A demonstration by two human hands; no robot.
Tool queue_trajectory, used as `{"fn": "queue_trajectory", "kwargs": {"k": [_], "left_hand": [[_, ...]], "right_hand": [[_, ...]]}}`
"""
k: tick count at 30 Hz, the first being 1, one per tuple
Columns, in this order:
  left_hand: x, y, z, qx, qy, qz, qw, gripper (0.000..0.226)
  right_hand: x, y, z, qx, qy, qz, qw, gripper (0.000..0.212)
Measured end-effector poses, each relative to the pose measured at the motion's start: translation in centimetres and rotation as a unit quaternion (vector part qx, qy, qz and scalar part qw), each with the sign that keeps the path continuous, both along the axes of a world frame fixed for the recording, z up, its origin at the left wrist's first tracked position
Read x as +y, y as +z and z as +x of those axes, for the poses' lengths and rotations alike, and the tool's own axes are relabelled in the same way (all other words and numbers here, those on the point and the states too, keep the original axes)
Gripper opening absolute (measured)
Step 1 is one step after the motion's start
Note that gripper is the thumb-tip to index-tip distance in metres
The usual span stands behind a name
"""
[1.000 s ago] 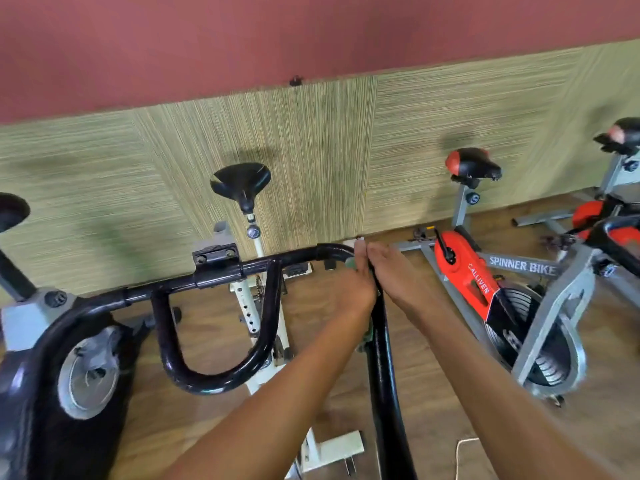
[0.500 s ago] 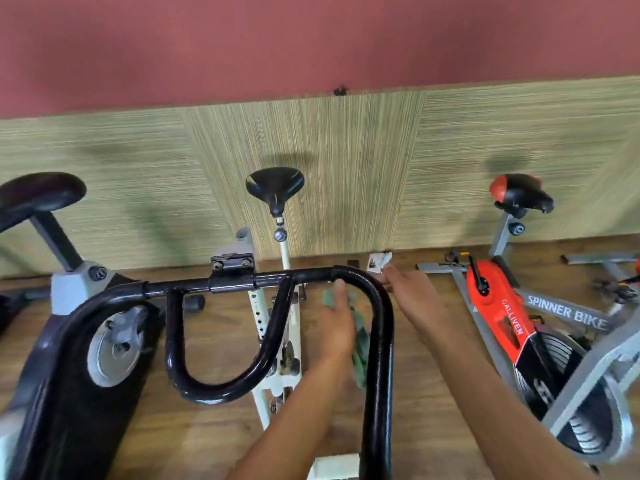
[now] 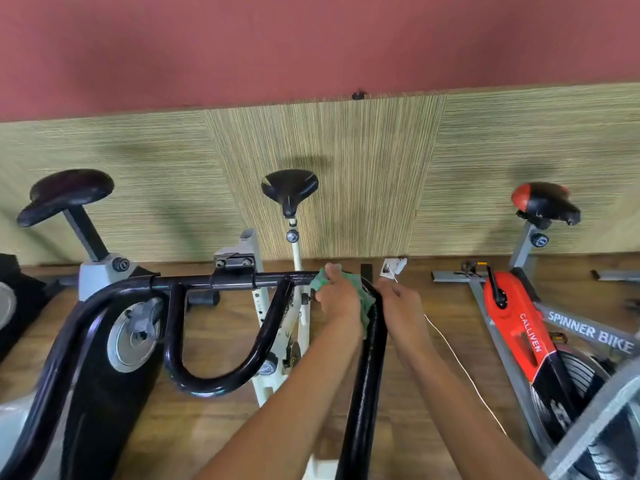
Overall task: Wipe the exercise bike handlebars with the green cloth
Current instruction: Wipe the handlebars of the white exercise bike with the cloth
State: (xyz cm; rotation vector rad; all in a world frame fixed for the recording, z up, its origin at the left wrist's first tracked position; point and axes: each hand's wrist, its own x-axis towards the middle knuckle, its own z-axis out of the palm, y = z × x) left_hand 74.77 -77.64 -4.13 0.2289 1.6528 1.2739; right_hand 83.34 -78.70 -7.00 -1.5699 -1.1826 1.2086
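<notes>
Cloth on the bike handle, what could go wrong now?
1. The cloth is bunched under the left hand at the bend of the handlebar. It might slip off, or the wiping could miss the loop.
2. A white cord trails close by, so a foot could catch it.

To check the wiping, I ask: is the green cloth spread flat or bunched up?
Bunched up. The green cloth shows crumpled on both sides of the left hand, which grips it on the handlebar at its bend.
</notes>
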Motion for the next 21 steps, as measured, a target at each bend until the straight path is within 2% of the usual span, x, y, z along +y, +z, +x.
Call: {"fn": "queue_trajectory", "kwargs": {"k": [2,4,8,11,14,18,21], "left_hand": [[-0.1,-0.2,-1.5,-0.065,0.016,0.012,0.998,0.056],[0.5,-0.4,-1.8,-0.067,0.03,-0.001,0.997,0.059],[0.0,-1.1,0.4,-0.014,-0.061,-0.003,0.998,0.064],[-1.4,-0.9,0.6,0.048,-0.181,-0.006,0.982,0.064],[-2.9,0.2,0.2,0.094,-0.289,-0.003,0.953,0.063],[-6.3,1.8,-0.4,0.134,-0.365,-0.008,0.921,0.054],[-9.5,1.2,-1.8,0.164,-0.43,-0.01,0.888,0.056]], "right_hand": [[0.0,0.2,0.0,-0.001,0.01,-0.006,1.0,0.05],[-0.1,0.5,0.3,-0.009,0.023,-0.01,1.0,0.057],[0.2,1.2,1.2,-0.125,0.076,-0.009,0.989,0.066],[0.3,2.6,1.5,-0.167,0.102,-0.033,0.98,0.069],[-0.4,3.6,1.5,-0.161,0.114,-0.078,0.977,0.067],[-1.6,3.8,0.7,-0.114,0.122,-0.082,0.983,0.06],[-2.7,3.6,-0.1,-0.07,0.115,-0.081,0.988,0.058]]}}
